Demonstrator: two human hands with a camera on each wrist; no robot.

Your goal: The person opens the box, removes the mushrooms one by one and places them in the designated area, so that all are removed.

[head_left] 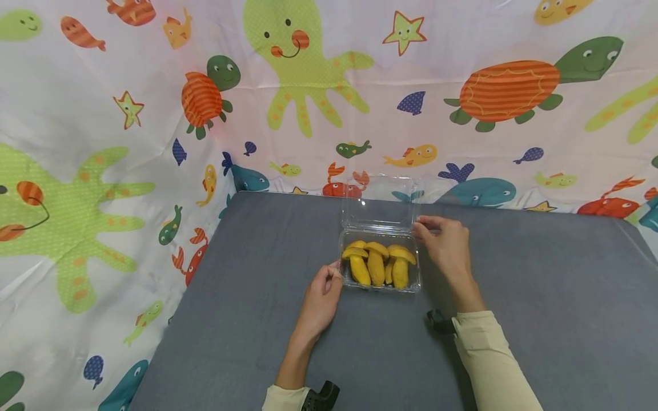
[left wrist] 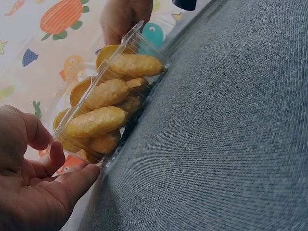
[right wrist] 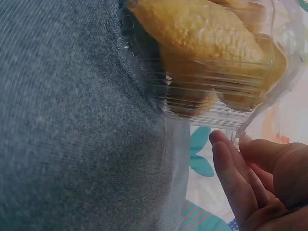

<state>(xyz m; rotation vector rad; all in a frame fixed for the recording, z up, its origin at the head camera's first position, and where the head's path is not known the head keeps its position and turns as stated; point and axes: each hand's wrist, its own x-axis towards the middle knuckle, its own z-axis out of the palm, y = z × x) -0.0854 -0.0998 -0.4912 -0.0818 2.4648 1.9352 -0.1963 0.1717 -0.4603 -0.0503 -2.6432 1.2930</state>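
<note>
Standing open on table (head_left: 231,314), clear box (head_left: 381,289) of yellow mushrooms (head_left: 377,266) is pinched at left edge by left hand (head_left: 320,299); lid (head_left: 378,214) is pinched near right hinge end by right hand (head_left: 446,246); box should be held level, lid guided evenly.

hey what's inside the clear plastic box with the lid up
The clear plastic box holds yellow mushrooms: three show plainly on top. Others beneath are partly covered, so their full number cannot be told.
</note>
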